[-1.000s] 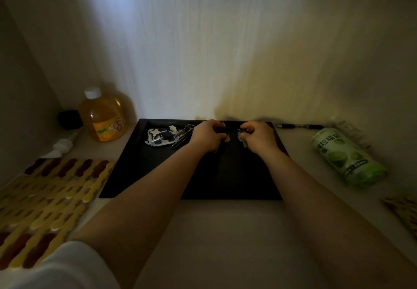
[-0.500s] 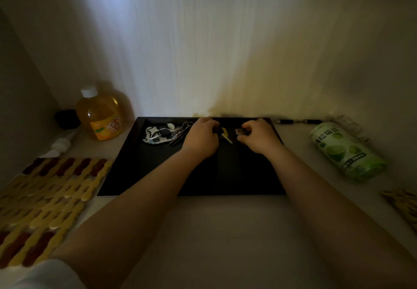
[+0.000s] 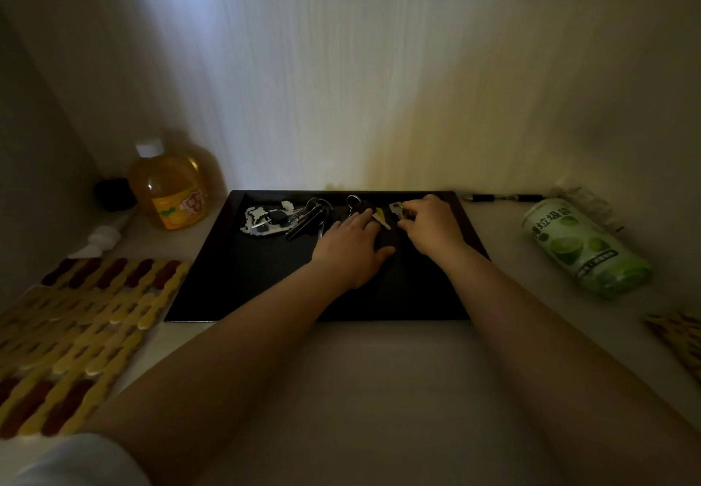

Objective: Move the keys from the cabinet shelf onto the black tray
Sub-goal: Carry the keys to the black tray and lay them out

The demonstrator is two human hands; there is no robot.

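A black tray (image 3: 265, 288) lies flat on the cabinet shelf against the back wall. At its far left rests a key bunch (image 3: 299, 216) with a black-and-white pixel-pattern fob. Near the far middle lies a dark key with a ring and a yellow-headed key (image 3: 380, 216). My left hand (image 3: 351, 246) rests palm down on the tray, its fingertips touching that dark key. My right hand (image 3: 430, 225) pinches a small silver key (image 3: 397, 209) that sits low on the tray's far right.
An orange liquid bottle (image 3: 167, 186) stands left of the tray, with a dark object and a white piece beside it. A yellow-brown woven mat (image 3: 76, 334) lies front left. A green can (image 3: 580, 246) lies on its side at the right, a pen (image 3: 500, 197) behind it.
My left hand has opened and slid back, leaving the dark and yellow keys on the tray. My right hand has lowered the silver key toward the tray's far right.
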